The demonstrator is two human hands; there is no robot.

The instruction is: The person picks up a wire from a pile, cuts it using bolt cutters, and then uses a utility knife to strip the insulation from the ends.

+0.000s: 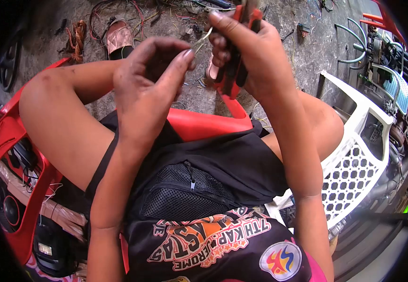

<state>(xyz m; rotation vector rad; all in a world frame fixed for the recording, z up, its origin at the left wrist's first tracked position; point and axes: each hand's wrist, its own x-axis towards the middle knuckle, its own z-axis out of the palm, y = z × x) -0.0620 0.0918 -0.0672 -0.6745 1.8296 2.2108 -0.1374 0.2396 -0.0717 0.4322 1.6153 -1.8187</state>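
A thin pale wire (206, 37) runs between my two hands above my lap. My left hand (145, 89) is closed, its thumb and fingertip pinching one end of the wire. In my right hand (266, 58) is a pair of pliers with red and black handles (238, 80), fingers wrapped round them and the handles pointing down toward me. The wire's other end reaches the thumb and fingers of that hand, beside the tool. The jaws of the pliers are partly cut off at the top edge of the view.
Loose wires (140, 26) and scraps litter the concrete floor (302, 70). A white plastic chair (354, 160) stands at right, near piled metal parts (401, 131). A red plastic chair (30, 207) is at left, with a speaker (11, 209) and a black bag (53, 249) nearby.
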